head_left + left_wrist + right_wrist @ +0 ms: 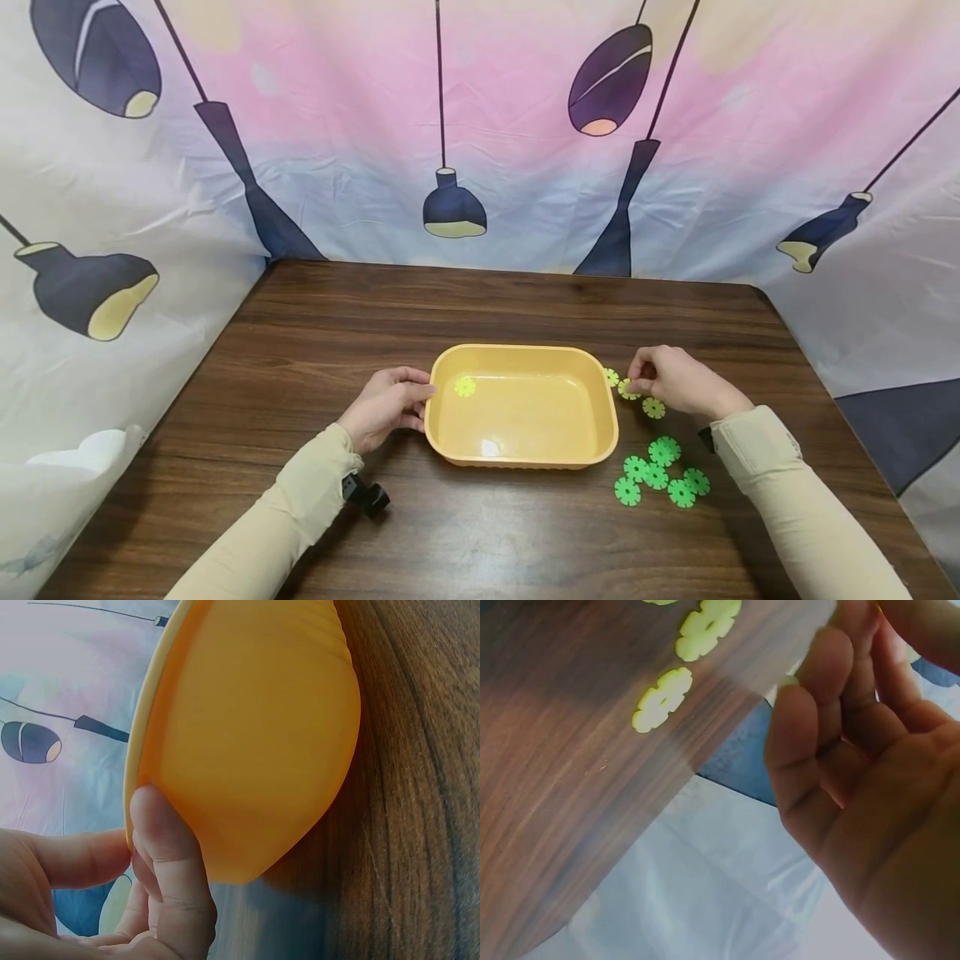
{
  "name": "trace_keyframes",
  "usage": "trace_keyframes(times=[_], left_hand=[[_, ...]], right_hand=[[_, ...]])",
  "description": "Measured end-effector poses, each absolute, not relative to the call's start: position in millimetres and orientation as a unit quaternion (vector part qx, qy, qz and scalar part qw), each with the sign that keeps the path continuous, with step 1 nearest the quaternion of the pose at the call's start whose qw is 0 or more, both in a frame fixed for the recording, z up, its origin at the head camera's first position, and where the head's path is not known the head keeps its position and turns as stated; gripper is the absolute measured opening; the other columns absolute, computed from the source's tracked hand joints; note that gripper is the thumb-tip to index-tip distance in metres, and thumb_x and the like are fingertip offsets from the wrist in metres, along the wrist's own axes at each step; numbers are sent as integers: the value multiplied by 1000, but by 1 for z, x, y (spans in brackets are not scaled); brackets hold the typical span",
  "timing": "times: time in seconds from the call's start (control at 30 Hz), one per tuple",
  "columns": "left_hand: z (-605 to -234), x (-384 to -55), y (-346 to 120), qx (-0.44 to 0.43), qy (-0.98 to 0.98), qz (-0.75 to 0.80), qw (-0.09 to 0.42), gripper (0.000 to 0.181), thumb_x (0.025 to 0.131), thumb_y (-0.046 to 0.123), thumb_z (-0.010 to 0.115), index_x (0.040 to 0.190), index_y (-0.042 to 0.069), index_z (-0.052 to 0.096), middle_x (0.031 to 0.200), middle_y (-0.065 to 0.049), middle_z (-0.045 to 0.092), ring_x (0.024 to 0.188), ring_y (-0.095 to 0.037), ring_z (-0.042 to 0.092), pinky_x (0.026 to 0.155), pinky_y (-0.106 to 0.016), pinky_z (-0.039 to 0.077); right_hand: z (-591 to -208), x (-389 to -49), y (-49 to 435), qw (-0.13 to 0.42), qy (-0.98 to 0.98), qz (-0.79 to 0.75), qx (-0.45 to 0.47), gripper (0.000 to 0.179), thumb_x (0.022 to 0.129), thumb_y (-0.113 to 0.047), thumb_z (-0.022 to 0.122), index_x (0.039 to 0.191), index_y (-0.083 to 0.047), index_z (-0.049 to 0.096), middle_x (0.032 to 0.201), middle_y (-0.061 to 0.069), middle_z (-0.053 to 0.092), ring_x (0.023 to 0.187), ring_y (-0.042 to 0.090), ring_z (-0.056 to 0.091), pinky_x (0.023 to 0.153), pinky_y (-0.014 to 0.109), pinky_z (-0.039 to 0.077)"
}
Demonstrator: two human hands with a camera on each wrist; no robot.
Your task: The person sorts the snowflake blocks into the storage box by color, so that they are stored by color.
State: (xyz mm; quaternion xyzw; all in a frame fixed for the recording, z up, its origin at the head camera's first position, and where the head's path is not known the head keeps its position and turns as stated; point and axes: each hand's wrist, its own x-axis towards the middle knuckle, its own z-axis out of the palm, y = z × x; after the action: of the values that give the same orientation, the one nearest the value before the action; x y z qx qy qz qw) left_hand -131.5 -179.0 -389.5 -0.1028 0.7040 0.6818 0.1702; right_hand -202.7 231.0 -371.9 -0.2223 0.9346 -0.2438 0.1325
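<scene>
A yellow plastic basin [525, 460] stands mid-table with one yellow interlocking disc [465, 386] inside, near its left end. My left hand [386, 404] grips the basin's left end, with the thumb at the rim and fingers against the outer wall, as the left wrist view shows. Just past the basin's right side, my right hand [678, 379] has its thumb and fingertips pinched together over the yellow discs. A thin yellow sliver of a disc shows between them in the right wrist view; the fingers hide most of it. Notched yellow discs [662, 700] lie on the table beneath.
Several green interlocking discs [656, 476] lie in a loose cluster at the basin's front right. A yellow disc [654, 408] lies between them and the right hand. The dark wooden table [360, 308] ends at a printed cloth backdrop [360, 150].
</scene>
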Motion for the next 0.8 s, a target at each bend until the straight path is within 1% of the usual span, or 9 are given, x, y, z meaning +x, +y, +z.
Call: trace_keyframes(times=[0.17,0.37,0.53,0.7,0.8], left_hand=[[-389,-131,-178,-104,705,681,167,32,94,6,59,120,-9,49,87,-13,58,64,-16,56,54,-27,56],[-388,-131,-178,-103,707,680,168,32,94,7,60,120,-9,49,87,-13,58,64,-16,56,54,-28,56],[-387,-130,-178,-102,707,679,170,32,94,7,59,120,-9,49,88,-13,58,64,-16,56,55,-28,56],[-388,-130,-178,-104,708,679,168,32,94,7,59,120,-9,49,87,-13,57,64,-16,56,54,-28,56],[-389,-130,-178,-102,706,680,167,31,94,6,59,119,-10,49,86,-13,57,64,-16,56,54,-27,55]], right_hand=[[-366,-202,229,98,936,-266,-208,9,92,-15,68,90,-9,62,80,4,63,69,17,56,59,30,49],[-356,-202,224,54,933,-288,-208,12,93,-20,68,95,-9,62,84,7,64,70,18,56,61,31,49],[-349,-201,216,39,926,-308,-215,14,94,-22,66,99,-10,62,85,6,63,72,19,56,61,30,49],[-342,-198,203,36,916,-321,-237,8,95,-17,64,102,-12,65,86,5,64,73,19,57,62,30,50],[-337,-195,194,41,913,-317,-254,7,95,-14,64,100,-13,69,88,3,66,73,17,57,63,30,50]])
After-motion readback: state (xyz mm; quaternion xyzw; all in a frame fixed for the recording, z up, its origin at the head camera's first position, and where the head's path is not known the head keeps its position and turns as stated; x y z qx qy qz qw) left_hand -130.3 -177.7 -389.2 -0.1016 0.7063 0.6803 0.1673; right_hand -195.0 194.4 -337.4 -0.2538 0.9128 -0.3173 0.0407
